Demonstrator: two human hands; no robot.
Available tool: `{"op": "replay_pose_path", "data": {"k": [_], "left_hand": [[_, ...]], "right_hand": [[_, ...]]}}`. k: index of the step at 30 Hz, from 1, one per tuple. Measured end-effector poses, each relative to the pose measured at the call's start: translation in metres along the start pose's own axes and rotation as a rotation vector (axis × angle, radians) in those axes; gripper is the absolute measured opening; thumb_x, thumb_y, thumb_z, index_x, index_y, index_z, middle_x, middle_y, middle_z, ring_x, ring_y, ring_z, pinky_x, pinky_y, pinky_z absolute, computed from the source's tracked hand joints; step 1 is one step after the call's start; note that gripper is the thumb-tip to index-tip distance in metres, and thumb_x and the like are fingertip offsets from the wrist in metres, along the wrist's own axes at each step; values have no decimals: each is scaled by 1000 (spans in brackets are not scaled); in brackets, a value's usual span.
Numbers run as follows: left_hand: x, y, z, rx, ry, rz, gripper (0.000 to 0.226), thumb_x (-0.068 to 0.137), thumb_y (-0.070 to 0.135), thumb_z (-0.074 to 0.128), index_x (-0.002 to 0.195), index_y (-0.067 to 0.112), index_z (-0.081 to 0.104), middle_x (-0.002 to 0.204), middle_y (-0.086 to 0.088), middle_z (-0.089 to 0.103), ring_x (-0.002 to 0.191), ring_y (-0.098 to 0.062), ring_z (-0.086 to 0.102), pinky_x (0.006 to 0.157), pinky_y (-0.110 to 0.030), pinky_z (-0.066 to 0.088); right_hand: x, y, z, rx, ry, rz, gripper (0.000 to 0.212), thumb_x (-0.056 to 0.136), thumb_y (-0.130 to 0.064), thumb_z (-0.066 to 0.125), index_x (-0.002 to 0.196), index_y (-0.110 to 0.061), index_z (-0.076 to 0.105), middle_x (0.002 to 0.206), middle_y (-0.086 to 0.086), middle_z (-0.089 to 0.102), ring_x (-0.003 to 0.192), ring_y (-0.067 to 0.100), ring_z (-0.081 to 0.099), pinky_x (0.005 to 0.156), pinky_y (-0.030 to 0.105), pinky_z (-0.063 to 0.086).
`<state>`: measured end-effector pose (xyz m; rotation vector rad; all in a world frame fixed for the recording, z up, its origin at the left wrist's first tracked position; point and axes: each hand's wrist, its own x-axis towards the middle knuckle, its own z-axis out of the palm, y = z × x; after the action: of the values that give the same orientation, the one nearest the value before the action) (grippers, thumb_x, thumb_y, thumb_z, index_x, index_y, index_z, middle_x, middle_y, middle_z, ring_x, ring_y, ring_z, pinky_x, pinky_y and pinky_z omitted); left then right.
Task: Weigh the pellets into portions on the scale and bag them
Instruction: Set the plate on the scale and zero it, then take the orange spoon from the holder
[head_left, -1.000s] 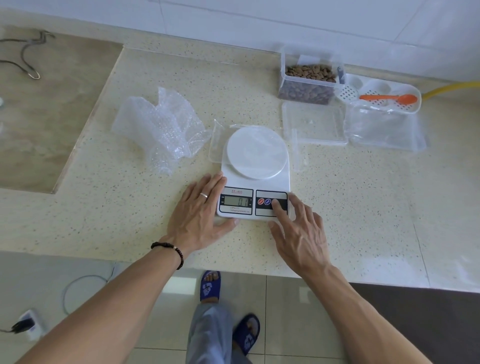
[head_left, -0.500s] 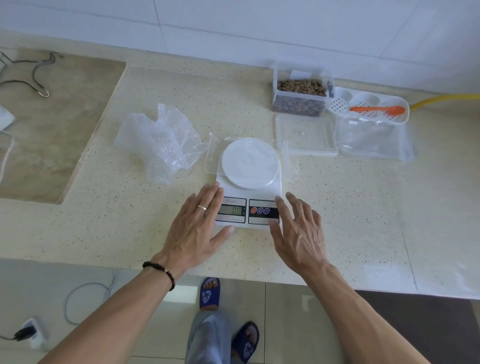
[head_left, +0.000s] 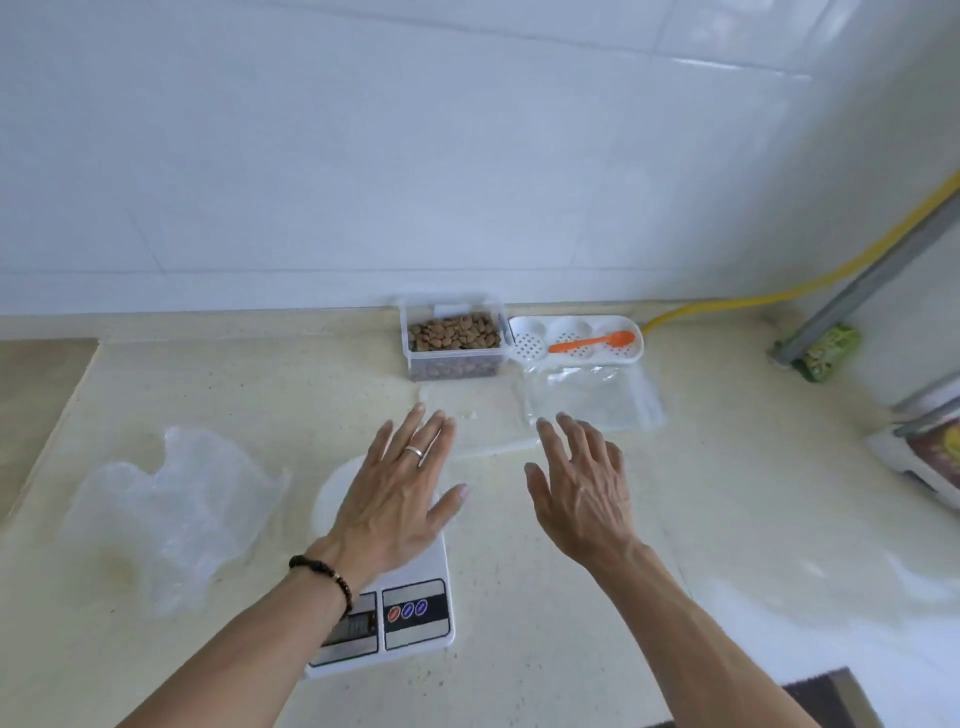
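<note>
beside scale (head_left: 415, 613): bubble wrap (head_left: 166, 509); behind: pellets (head_left: 454, 332), bags (head_left: 587, 397).

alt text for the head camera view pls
Two open hands, left hand and right hand, reach forward above a white kitchen scale on a speckled counter. Behind are a clear tub of brown pellets, an orange spoon and clear bags.

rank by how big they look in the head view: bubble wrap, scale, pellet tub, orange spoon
1. bubble wrap, largest
2. scale, partly hidden under the left hand and nearer the camera, so unsure
3. pellet tub
4. orange spoon, smallest
</note>
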<state>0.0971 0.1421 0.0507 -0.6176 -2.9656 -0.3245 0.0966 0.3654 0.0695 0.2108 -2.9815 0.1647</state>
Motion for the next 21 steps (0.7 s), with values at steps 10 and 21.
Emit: {"op": "replay_pose_path", "data": {"k": [10,21], "left_hand": [[175,53,44,7,-38,32,67,96,53,25,141,9,44,150,-8,41,145,-26,25,117,-48,24],[311,80,119,166,-135,-213,67,98,55,27,150,12,25,156,-6,28,148,-23,13,119,-43,12]], "right_hand": [[135,134,28,-57,-18,-29,47,90,-41,43,123,-12,61,119,11,65,105,32,62,76,43,53],[265,213,106,-67,-222,-255,32,99,-31,50,128,-19,55,123,5,58,117,28,47,94,40,36]]}}
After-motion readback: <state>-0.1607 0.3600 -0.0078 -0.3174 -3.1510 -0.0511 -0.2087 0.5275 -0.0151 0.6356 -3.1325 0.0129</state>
